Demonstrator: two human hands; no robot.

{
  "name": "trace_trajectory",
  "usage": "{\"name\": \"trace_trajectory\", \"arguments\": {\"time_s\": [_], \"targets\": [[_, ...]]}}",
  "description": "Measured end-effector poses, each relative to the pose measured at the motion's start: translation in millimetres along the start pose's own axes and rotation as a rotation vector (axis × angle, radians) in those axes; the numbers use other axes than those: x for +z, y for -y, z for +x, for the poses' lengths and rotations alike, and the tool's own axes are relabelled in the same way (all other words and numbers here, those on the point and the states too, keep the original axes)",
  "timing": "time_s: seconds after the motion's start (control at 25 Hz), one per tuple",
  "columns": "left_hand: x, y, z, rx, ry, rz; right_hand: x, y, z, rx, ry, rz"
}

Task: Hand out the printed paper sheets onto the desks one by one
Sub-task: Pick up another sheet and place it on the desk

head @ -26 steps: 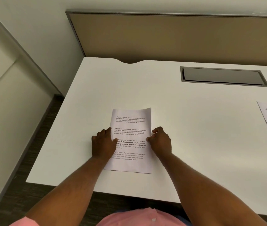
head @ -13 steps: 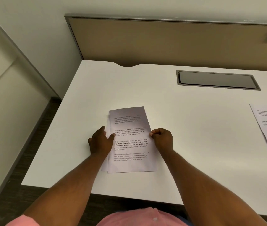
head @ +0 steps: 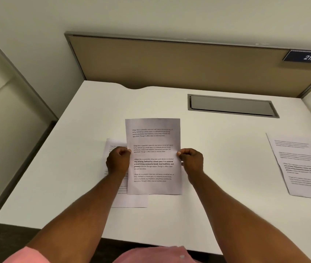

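Both of my hands hold a printed paper sheet (head: 153, 156) raised above the white desk (head: 226, 168). My left hand (head: 118, 160) pinches its left edge and my right hand (head: 191, 160) pinches its right edge. Whether more sheets lie behind the held one I cannot tell. Under it and to the left, one printed sheet (head: 130, 200) lies flat on the desk, mostly covered by my left arm and the held paper. Another printed sheet (head: 302, 166) lies flat at the desk's right side.
A grey recessed cable hatch (head: 232, 105) is set into the desk at the back right. A tan partition panel (head: 170, 61) stands behind the desk, with a dark "212" plate (head: 309, 57) at its right. A wall runs along the left, over dark floor.
The paper that my hands pressed on the desk has been lifted and shifted right. One sheet stays lying on the desk, now showing to the left beneath it.
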State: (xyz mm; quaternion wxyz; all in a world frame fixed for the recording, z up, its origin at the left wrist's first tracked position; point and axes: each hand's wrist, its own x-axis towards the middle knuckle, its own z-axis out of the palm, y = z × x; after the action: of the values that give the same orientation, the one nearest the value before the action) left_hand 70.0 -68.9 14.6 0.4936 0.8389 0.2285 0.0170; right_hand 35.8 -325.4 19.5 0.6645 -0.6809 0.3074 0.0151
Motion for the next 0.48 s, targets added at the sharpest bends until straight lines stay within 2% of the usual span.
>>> {"name": "trace_trajectory", "arguments": {"time_s": [0.28,0.48], "targets": [[89,-52,-62,-0.064,0.038,-0.193,-116,4,37,-0.029,-0.028,0.016],[151,-71,-95,-0.089,0.092,-0.191,-188,5,56,-0.047,-0.062,-0.035]]}}
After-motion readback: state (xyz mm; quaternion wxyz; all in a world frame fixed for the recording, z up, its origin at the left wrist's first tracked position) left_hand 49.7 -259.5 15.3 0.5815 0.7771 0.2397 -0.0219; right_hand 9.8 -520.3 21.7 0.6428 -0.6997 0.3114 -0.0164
